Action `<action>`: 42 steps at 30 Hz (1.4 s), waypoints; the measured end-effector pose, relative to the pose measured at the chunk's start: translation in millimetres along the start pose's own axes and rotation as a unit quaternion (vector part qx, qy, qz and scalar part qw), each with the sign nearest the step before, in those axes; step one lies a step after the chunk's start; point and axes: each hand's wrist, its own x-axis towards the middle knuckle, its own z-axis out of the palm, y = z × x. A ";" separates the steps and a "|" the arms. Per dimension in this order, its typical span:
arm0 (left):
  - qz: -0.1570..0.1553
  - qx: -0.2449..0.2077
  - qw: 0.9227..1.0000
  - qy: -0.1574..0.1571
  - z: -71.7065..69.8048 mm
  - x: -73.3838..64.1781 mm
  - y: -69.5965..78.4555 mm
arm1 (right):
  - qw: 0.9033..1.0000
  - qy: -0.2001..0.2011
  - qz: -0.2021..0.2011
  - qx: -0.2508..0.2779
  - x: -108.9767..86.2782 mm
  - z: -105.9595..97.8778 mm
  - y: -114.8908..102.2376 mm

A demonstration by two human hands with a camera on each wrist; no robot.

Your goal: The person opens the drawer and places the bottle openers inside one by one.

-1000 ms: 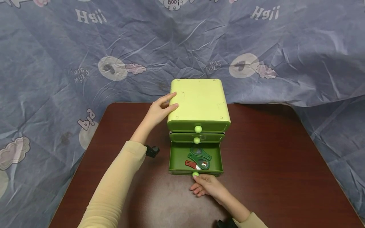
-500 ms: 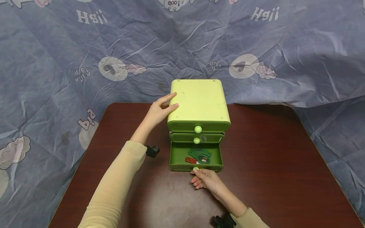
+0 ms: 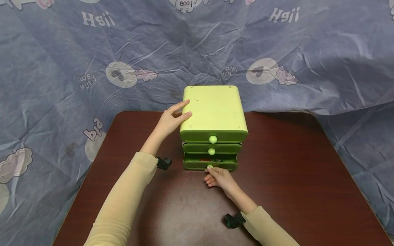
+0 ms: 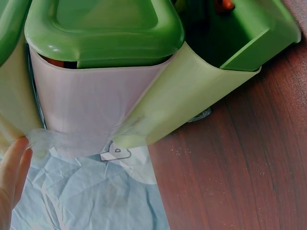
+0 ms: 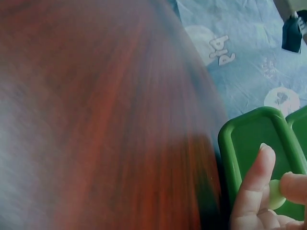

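Note:
A small desktop drawer cabinet (image 3: 213,107) with a pale yellow-green top and three green drawers stands on the table. Its bottom drawer (image 3: 194,165) is partly out, with red and dark pieces just showing inside. My right hand (image 3: 222,179) pinches the round light green knob (image 5: 276,195) of that drawer between thumb and finger. At the cabinet's upper left edge, my left hand (image 3: 170,119) rests with straight fingers on the top. In the left wrist view, its fingers (image 4: 18,165) touch the cabinet's side, and an orange-red piece (image 4: 224,5) shows in the open drawer.
The upper two drawers, with their knobs (image 3: 213,139), are pushed in. Dark red-brown table (image 3: 286,171) surrounds the cabinet. A crumpled blue-grey printed cloth (image 3: 197,51) hangs behind the table's far edge. Black wrist cameras (image 3: 234,220) sit at both cuffs.
My right hand has moved forward, pushing the bottom drawer most of the way in. The green and red magnifier-like items inside are now mostly hidden. My left hand has stayed in place.

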 end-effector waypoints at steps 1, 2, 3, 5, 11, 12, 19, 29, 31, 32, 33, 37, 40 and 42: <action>0.000 0.000 1.000 0.000 0.1 0.1 -0.1 | 1.000 0.003 -0.001 -0.002 3.1 -0.6 -0.5; 0.000 -0.001 1.000 0.001 0.1 0.3 -0.4 | 1.000 0.006 -0.002 -0.004 5.9 -1.1 -0.9; 0.000 -0.002 1.000 0.001 0.2 0.4 -0.5 | 1.000 0.008 -0.002 -0.006 8.7 -1.6 -1.0; 0.001 -0.003 1.000 0.001 0.4 0.7 -0.8 | 1.000 0.016 -0.003 -0.007 13.7 -2.3 -1.6; 0.005 -0.006 1.000 0.000 1.2 0.8 -1.3 | 0.999 0.037 -0.009 -0.008 24.0 -4.7 -3.5; 0.005 -0.006 1.000 0.000 1.3 0.7 -1.3 | 0.999 0.038 -0.011 -0.008 24.8 -5.2 -3.9; 0.006 -0.008 1.000 0.001 1.6 0.3 -1.3 | 0.999 0.022 -0.044 -0.004 26.6 -8.9 -5.6; 0.006 0.003 1.000 -0.001 -0.2 1.6 0.2 | 1.000 0.012 -0.007 -0.021 32.1 -13.3 -7.9; 0.009 0.006 1.000 -0.001 -0.1 1.9 0.1 | 1.000 0.002 -0.010 -0.025 32.3 -15.5 -8.1; 0.011 0.007 1.000 -0.001 0.0 1.9 0.1 | 1.000 -0.002 -0.011 -0.028 32.5 -16.3 -8.1; 0.013 0.008 1.000 0.000 0.1 2.0 -0.1 | 0.999 -0.005 -0.012 -0.031 32.7 -16.9 -8.3; 0.013 0.012 1.000 0.001 -0.2 2.1 -0.8 | 0.999 -0.005 -0.012 -0.036 33.8 -17.5 -8.1; 0.014 0.009 1.000 0.003 -0.4 1.7 -0.7 | 0.999 0.001 -0.013 -0.039 35.0 -17.2 -6.8; 0.014 0.006 1.000 0.002 -0.5 1.2 -0.5 | 0.999 0.006 -0.013 -0.042 35.7 -17.0 -5.8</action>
